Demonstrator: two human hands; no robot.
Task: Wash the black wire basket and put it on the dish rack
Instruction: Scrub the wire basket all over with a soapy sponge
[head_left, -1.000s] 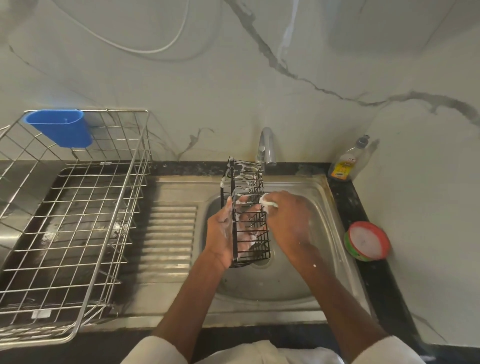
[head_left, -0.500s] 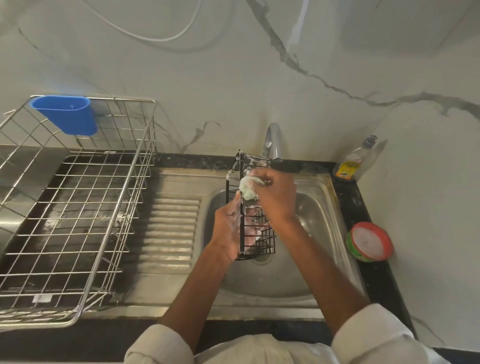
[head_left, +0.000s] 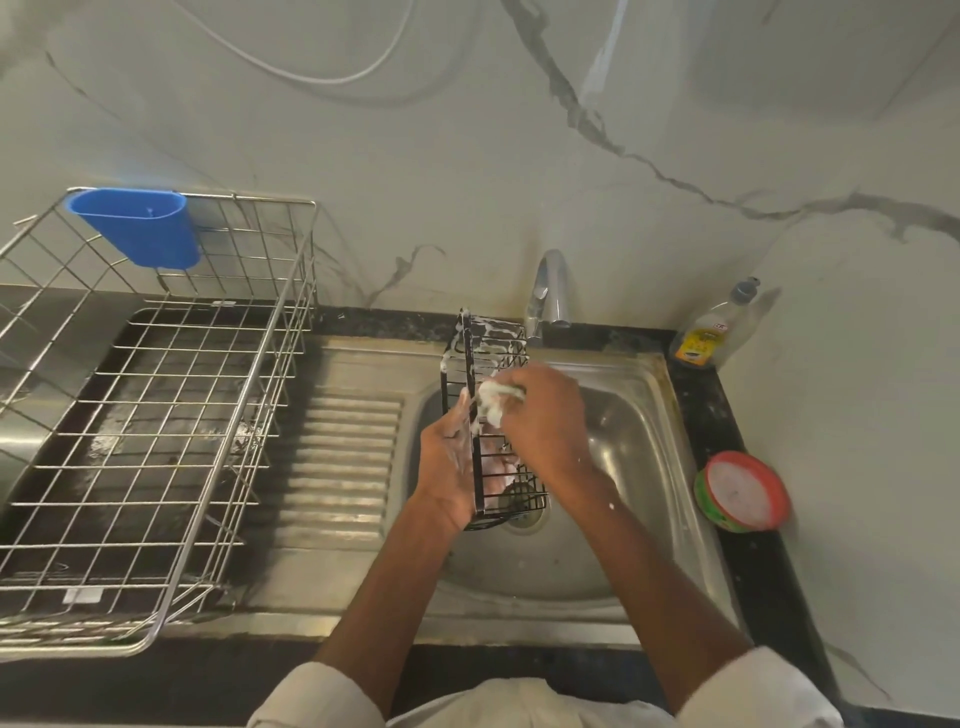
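Since half a second before, the right hand had slipped a little lower along the black wire basket, its soapy sponge now against the upper middle of the wires rather than near the top, while the left hand kept its grip on the lower left edge. At the far left the steel dish rack stood on the wet draining board, holding nothing but a blue plastic cup holder hooked on its back rail. Beside it lay the ribbed drainer of the steel sink. Over the sink bowl the basket was held upright on end, foam clinging to its top wires, its lower end just above the drain. The left hand wrapped the basket's frame, thumb along the front bar and fingers behind the mesh. The right hand's fingers were curled round the sponge, pressing it to the wires. Behind the basket rose the chrome tap; whether water ran could not be told. Further right, on the dark counter by the marble wall, stood a bottle of dish liquid, and nearer the front a round tub of white paste with a red and green rim
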